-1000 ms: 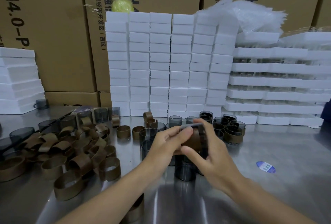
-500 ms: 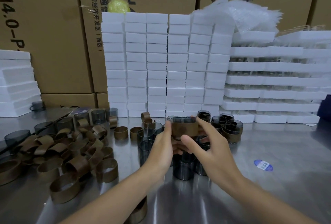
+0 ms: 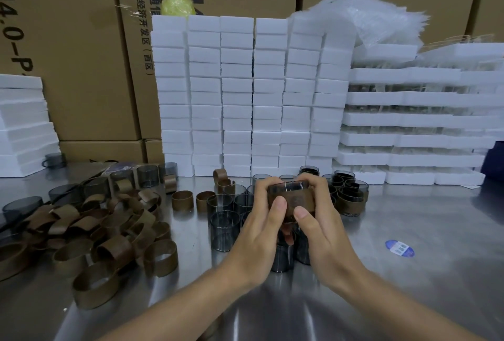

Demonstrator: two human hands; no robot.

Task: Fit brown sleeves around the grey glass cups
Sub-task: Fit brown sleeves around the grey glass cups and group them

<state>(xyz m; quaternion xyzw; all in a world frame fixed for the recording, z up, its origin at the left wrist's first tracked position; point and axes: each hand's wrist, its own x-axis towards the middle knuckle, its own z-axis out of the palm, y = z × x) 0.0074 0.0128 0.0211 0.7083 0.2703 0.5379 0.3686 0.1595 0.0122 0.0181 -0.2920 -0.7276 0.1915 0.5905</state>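
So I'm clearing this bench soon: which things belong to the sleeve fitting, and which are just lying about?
In use: left hand, right hand, held cup, its brown sleeve, bare cups, loose sleeves, finished cups.
Lying about: foam blocks, cardboard boxes, blue sticker, plastic bags.

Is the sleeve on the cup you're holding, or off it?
On. The brown sleeve wraps the cup, whose glass rim shows just above it; left hand and right hand grip both.
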